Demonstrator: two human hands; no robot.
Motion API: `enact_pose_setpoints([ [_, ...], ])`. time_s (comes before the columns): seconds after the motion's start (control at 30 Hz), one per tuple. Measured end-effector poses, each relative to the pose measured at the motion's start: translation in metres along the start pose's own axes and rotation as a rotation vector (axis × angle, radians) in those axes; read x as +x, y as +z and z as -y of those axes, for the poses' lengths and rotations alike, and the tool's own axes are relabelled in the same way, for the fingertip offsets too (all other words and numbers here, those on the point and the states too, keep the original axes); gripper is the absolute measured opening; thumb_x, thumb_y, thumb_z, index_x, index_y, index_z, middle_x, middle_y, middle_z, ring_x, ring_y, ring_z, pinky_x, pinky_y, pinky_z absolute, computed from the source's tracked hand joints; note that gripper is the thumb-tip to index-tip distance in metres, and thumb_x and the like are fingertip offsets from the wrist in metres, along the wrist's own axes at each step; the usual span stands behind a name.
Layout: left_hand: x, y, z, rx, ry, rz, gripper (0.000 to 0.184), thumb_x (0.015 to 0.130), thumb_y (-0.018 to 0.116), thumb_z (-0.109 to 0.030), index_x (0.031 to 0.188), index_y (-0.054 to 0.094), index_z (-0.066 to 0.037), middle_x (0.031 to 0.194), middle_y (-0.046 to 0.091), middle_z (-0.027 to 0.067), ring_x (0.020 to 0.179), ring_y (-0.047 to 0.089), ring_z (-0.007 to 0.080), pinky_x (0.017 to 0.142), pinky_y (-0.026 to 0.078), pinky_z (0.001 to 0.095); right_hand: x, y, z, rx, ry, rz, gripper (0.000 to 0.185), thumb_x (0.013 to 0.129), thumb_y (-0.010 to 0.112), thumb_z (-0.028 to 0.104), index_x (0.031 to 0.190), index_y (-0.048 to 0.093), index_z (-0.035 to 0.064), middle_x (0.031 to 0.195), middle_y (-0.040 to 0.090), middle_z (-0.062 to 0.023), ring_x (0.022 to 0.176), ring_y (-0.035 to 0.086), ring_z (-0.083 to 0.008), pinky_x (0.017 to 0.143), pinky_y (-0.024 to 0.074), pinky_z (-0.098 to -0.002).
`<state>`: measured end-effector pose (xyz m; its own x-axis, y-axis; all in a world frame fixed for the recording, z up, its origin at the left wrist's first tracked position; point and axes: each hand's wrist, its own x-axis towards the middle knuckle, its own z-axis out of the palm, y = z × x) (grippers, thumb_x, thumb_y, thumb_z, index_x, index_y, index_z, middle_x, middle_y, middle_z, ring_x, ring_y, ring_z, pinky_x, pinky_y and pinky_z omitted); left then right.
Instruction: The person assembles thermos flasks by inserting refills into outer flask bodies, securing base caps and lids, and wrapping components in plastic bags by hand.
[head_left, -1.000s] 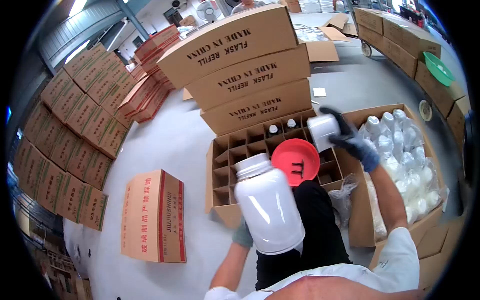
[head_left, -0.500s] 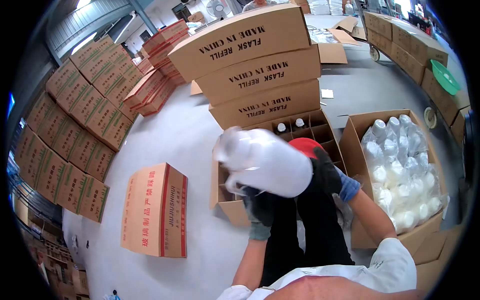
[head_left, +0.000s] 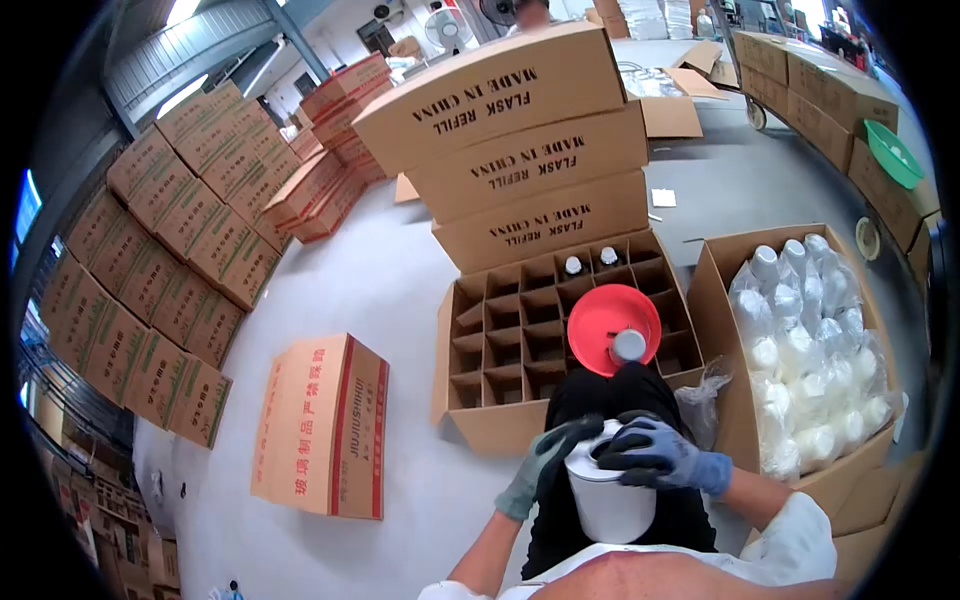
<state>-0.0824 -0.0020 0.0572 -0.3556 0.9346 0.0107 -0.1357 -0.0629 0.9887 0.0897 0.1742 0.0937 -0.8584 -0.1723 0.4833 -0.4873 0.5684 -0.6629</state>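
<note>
A white vacuum flask (head_left: 612, 512) stands on my lap between my thighs, its far end partly covered by my gloves. My left hand (head_left: 548, 462), in a grey-green glove with dark fingers, grips the side of that end. Over the top curl the fingers of my right hand (head_left: 660, 456), in a blue and dark glove. Beyond them, a round red dish (head_left: 590, 315) rests at my knees, overlapping the divided carton. A small grey cap (head_left: 628, 346) lies in the dish.
Ahead is a carton with cardboard dividers (head_left: 505, 312), two capped bottles (head_left: 591, 261) in its back cells. On the right, another carton (head_left: 715, 262) holds plastic-wrapped white parts (head_left: 800, 370). A closed carton (head_left: 318, 430) sits on the left floor; stacked cartons (head_left: 170, 220) stand behind.
The flask, held tilted above the divided carton, has come back to my lap and stands on end. My right hand has left the red dish and moved onto the flask.
</note>
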Motion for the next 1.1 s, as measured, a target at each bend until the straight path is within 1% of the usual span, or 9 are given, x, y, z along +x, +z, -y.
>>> enact_pose_setpoints([
  [0.1, -0.024, -0.022, 0.010, -0.326, 0.010, -0.128, 0.044, 0.096, 0.048, -0.030, 0.122, 0.056, 0.004, 0.124, 0.058, 0.0152, 0.114, 0.056, 0.0225, 0.099, 0.041, 0.0371, -0.040, -0.024, -0.041, 0.114, 0.203, -0.187, 0.029, 0.082, 0.067, 0.024, 0.106, 0.068, 0.0100, 0.112, 0.060, -0.0119, 0.103, 0.056, -0.0294, 0.101, 0.0374, -0.0420],
  [0.3, -0.014, -0.007, 0.025, 0.341, 0.171, -0.133, 0.039, 0.098, 0.040, -0.021, 0.124, 0.053, 0.005, 0.117, 0.061, 0.0150, 0.115, 0.054, 0.0243, 0.104, 0.037, 0.0357, 0.002, -0.016, -0.001, 0.204, 0.047, -0.087, 0.034, 0.075, 0.072, 0.020, 0.107, 0.067, 0.0094, 0.110, 0.060, -0.0132, 0.107, 0.054, -0.0302, 0.102, 0.0357, -0.0412],
  [0.43, -0.033, -0.028, -0.002, -0.238, 0.217, -0.240, 0.037, 0.098, 0.040, -0.021, 0.118, 0.056, 0.005, 0.118, 0.061, 0.0159, 0.116, 0.054, 0.0237, 0.104, 0.038, 0.0372, -0.028, -0.042, -0.029, -0.032, 0.464, -0.361, 0.035, 0.074, 0.073, 0.018, 0.108, 0.067, 0.0116, 0.111, 0.060, -0.0114, 0.107, 0.054, -0.0270, 0.097, 0.0388, -0.0399],
  [0.57, -0.008, 0.012, -0.029, 0.289, 0.171, -0.069, 0.042, 0.097, 0.044, -0.028, 0.122, 0.053, 0.005, 0.121, 0.059, 0.0159, 0.115, 0.055, 0.0246, 0.103, 0.039, 0.0376, 0.011, -0.026, 0.005, 0.188, 0.109, -0.118, 0.027, 0.079, 0.068, 0.011, 0.106, 0.067, 0.0078, 0.112, 0.059, -0.0106, 0.111, 0.052, -0.0280, 0.096, 0.0411, -0.0384],
  [0.67, -0.032, -0.027, -0.011, -0.026, 0.132, -0.166, 0.043, 0.093, 0.052, -0.024, 0.126, 0.051, 0.004, 0.126, 0.056, 0.0153, 0.121, 0.049, 0.0258, 0.106, 0.034, 0.0370, -0.027, -0.048, -0.031, -0.031, 0.521, -0.346, 0.035, 0.079, 0.071, 0.016, 0.111, 0.064, 0.0071, 0.115, 0.058, -0.0118, 0.113, 0.052, -0.0263, 0.097, 0.0406, -0.0381],
  [0.77, -0.012, -0.016, -0.020, 0.050, 0.219, -0.020, 0.052, 0.087, 0.059, -0.019, 0.135, 0.045, -0.003, 0.140, 0.043, 0.0135, 0.132, 0.037, 0.0276, 0.108, 0.031, 0.0377, -0.006, -0.015, -0.020, 0.577, 0.434, -0.351, 0.039, 0.078, 0.071, 0.017, 0.114, 0.061, 0.0075, 0.117, 0.057, -0.0121, 0.113, 0.052, -0.0261, 0.097, 0.0406, -0.0385],
  [0.83, -0.001, 0.001, -0.023, 0.530, 0.227, 0.042, 0.059, 0.086, 0.062, -0.020, 0.139, 0.041, -0.006, 0.147, 0.033, 0.0127, 0.137, 0.029, 0.0273, 0.109, 0.030, 0.0386, 0.016, -0.010, -0.016, -0.066, 0.077, -0.122, 0.034, 0.080, 0.069, 0.017, 0.110, 0.060, 0.0048, 0.115, 0.056, -0.0133, 0.106, 0.053, -0.0309, 0.094, 0.0411, -0.0390],
  [0.97, 0.018, 0.004, -0.049, 0.496, 0.186, 0.260, 0.069, 0.086, 0.063, -0.025, 0.144, 0.031, -0.008, 0.150, 0.027, 0.0103, 0.140, 0.022, 0.0214, 0.110, 0.027, 0.0370, 0.033, -0.006, -0.039, 0.081, 0.321, -0.368, 0.028, 0.081, 0.068, 0.019, 0.103, 0.059, 0.0037, 0.108, 0.056, -0.0149, 0.100, 0.054, -0.0315, 0.089, 0.0424, -0.0408],
  [1.1, 0.036, -0.003, -0.025, 0.043, -0.026, 0.105, 0.069, 0.089, 0.059, -0.015, 0.147, 0.023, -0.008, 0.142, 0.038, 0.0097, 0.128, 0.041, 0.0195, 0.102, 0.038, 0.0319, 0.079, -0.021, -0.019, -0.064, 0.335, -0.440, 0.039, 0.078, 0.071, 0.025, 0.106, 0.055, 0.0035, 0.108, 0.055, -0.0184, 0.102, 0.053, -0.0332, 0.090, 0.0422, -0.0423],
])
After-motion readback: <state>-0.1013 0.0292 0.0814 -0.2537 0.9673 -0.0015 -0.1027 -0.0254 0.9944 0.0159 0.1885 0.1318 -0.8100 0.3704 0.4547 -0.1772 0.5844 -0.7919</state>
